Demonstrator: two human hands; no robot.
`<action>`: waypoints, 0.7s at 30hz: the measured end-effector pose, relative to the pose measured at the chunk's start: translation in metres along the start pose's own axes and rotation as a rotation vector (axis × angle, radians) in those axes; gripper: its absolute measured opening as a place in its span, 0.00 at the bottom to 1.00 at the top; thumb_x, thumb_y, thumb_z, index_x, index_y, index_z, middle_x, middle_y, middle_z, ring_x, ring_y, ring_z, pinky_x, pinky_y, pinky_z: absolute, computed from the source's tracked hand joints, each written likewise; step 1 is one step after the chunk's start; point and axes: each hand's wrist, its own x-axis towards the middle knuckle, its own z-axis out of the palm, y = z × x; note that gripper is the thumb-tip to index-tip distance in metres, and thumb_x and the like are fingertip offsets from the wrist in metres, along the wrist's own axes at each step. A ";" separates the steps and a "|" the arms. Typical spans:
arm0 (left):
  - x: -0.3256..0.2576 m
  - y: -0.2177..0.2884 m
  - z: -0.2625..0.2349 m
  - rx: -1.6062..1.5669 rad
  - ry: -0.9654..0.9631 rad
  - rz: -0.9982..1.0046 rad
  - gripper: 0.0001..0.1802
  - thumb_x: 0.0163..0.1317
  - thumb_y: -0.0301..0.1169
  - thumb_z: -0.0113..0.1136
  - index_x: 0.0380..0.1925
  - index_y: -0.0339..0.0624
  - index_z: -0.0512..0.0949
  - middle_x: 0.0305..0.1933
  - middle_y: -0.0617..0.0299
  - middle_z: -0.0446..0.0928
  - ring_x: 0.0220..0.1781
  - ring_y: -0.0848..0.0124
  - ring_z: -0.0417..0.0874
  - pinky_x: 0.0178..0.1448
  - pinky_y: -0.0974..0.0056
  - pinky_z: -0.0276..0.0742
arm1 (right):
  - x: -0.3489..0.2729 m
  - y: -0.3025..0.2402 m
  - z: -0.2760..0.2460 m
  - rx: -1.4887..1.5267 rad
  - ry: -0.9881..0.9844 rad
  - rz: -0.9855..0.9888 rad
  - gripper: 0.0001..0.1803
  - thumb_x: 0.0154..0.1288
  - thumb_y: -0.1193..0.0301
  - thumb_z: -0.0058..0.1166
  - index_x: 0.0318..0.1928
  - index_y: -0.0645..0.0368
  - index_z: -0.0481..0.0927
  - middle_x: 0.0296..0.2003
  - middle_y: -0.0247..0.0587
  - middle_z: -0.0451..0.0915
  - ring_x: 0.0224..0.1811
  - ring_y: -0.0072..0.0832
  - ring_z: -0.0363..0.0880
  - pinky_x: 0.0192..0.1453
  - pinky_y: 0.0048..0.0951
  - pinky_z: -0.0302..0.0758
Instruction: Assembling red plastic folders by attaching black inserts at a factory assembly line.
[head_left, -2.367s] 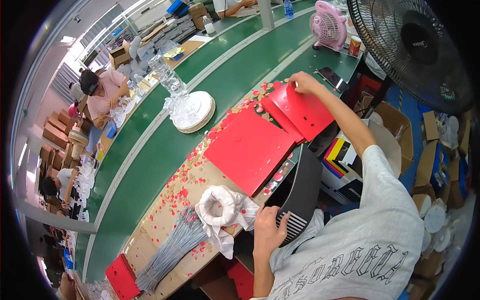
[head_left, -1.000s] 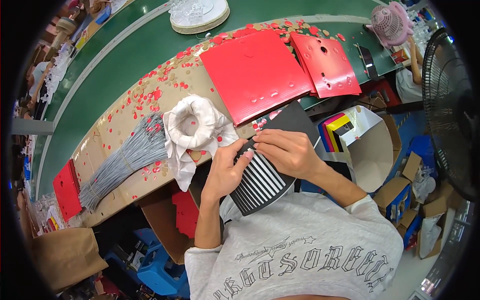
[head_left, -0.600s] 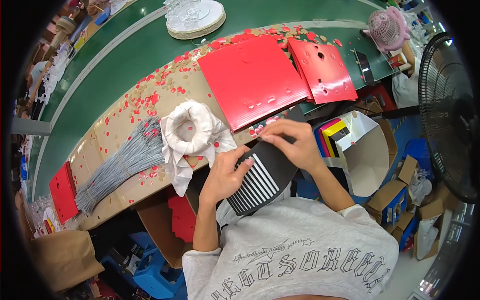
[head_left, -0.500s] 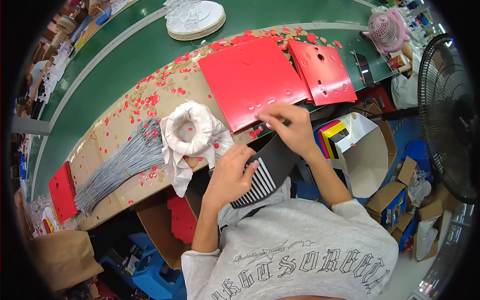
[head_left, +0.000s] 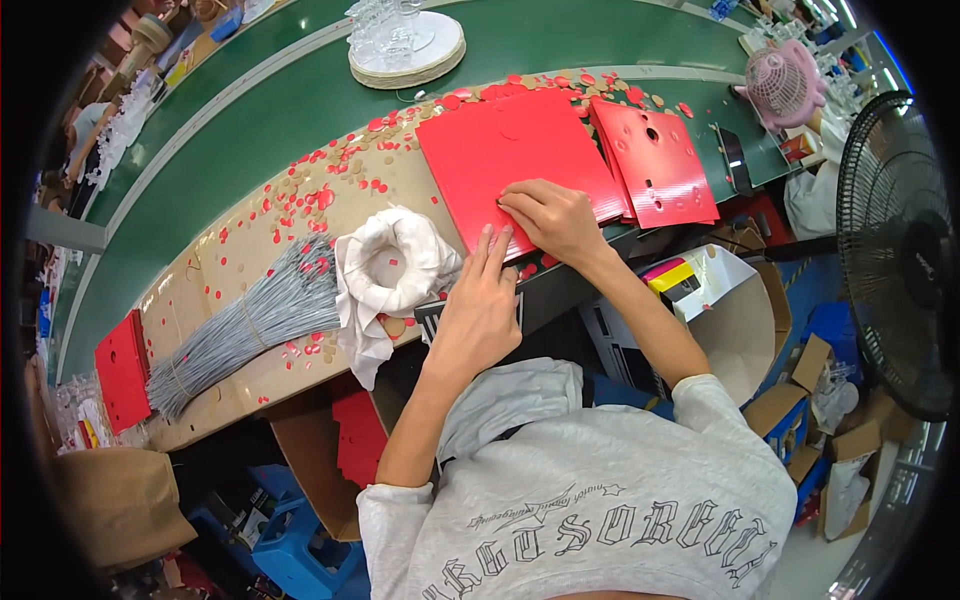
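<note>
Now both hands press on a large red card sheet (head_left: 510,160) at the bench's near edge.
Right hand (head_left: 552,222) has left the striped black piece (head_left: 440,318); left hand (head_left: 482,312), fingers flat, covers it. Open bench lies beyond the sheet.

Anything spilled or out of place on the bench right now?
Yes: small red punched discs lie scattered across the cardboard-covered bench, thickest behind the large red sheet. Nothing looks damaged.

Bright, even light; bent fisheye edges
</note>
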 end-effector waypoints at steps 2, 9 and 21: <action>0.002 0.000 0.000 -0.012 0.002 -0.008 0.13 0.53 0.19 0.60 0.38 0.23 0.76 0.75 0.37 0.59 0.79 0.41 0.56 0.78 0.45 0.60 | 0.000 0.000 0.002 -0.017 0.018 -0.012 0.06 0.59 0.74 0.64 0.37 0.60 0.86 0.38 0.36 0.86 0.37 0.32 0.87 0.38 0.31 0.84; 0.003 0.001 0.001 -0.013 0.017 -0.006 0.14 0.52 0.19 0.61 0.39 0.21 0.77 0.74 0.37 0.61 0.79 0.41 0.57 0.77 0.47 0.62 | 0.001 0.001 0.006 -0.050 0.118 -0.042 0.05 0.58 0.73 0.64 0.36 0.59 0.84 0.37 0.34 0.85 0.37 0.29 0.86 0.33 0.29 0.82; 0.002 0.002 0.003 -0.009 0.065 0.029 0.12 0.54 0.18 0.56 0.36 0.17 0.78 0.70 0.31 0.64 0.76 0.38 0.60 0.76 0.45 0.63 | -0.007 0.000 0.006 0.110 0.094 0.086 0.09 0.57 0.75 0.66 0.40 0.60 0.86 0.41 0.38 0.86 0.42 0.35 0.86 0.43 0.33 0.84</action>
